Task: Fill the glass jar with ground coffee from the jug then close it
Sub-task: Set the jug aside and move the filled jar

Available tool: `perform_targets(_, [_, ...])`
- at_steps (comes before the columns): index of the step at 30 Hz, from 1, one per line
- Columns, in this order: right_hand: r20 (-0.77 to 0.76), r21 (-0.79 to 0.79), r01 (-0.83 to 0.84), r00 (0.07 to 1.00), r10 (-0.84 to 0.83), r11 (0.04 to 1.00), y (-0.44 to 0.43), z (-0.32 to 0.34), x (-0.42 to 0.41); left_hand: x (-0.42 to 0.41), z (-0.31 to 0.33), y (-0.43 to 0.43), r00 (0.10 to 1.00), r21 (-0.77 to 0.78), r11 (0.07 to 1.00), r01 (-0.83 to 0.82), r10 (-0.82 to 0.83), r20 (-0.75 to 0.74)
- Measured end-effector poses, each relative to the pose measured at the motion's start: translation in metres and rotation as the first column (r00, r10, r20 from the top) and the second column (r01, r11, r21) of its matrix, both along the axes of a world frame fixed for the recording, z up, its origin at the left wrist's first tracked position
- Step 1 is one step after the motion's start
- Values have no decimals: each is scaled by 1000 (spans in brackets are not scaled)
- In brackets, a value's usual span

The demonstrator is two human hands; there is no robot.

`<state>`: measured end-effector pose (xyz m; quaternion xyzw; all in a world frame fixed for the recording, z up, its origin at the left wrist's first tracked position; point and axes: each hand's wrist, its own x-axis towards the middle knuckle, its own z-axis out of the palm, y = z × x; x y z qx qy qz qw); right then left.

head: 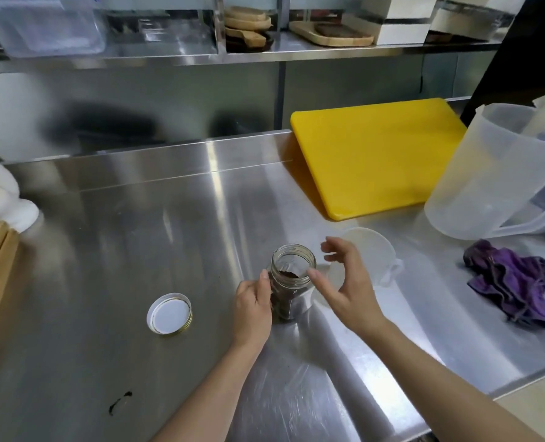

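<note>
The steel counter [105, 244] lies bare to the left of the glass jar [292, 282], save for the upturned lid [169, 313] lying well apart from it; the left hand [253, 309] blocks the jar's left side; the right hand [344, 282] hovers spread just right of the mouth; behind it a small jug [379, 253] crowds that side; farther right sit a purple cloth [510, 282] and large pitchers [494, 173]; a yellow board [376, 157] fills the back.
</note>
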<state>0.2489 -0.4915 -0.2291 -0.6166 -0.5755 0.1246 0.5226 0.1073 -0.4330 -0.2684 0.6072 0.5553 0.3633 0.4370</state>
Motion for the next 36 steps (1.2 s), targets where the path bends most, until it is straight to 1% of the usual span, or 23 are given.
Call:
perform_targets(4, [-73,-159,-71,996,60,985,-6,-16,-11,0,0,0,1000,4,1000,-4,4,-11])
perform_targets(9, [-172,-245,-129,981,88,961,-6,-27,-19,2,-5,2,1000,33,999,-15,16,-10])
perform_targets(11, [-198,-264,-139,976,87,954,-4,-33,-18,1,-6,2,1000,43,999,-9,9,-10])
perform_targets(15, [-246,-274,-160,965,92,948,0,-34,-17,-2,-2,6,996,62,995,73,-70,-47])
perform_targets(19, [-312,-281,-255,936,163,925,4,-33,-9,-6,4,11,987,-13,989,148,-149,-56])
perform_targets(23, [-420,-345,-362,885,202,866,7,-33,10,-9,5,15,985,-80,982,174,-174,9])
perform_targets(26, [-434,-415,-403,876,212,815,9,-34,18,-5,5,15,987,-121,980,155,-148,68])
perform_targets(30, [-449,-430,-478,849,277,766,14,-36,19,2,-1,14,984,-243,964,111,-73,163])
perform_targets(32, [-454,-415,-492,841,294,766,15,-37,18,6,1,14,982,-298,949,101,-46,185])
perform_targets(36, [-430,-358,-431,863,264,828,16,-39,12,16,11,13,957,-353,935,43,63,283])
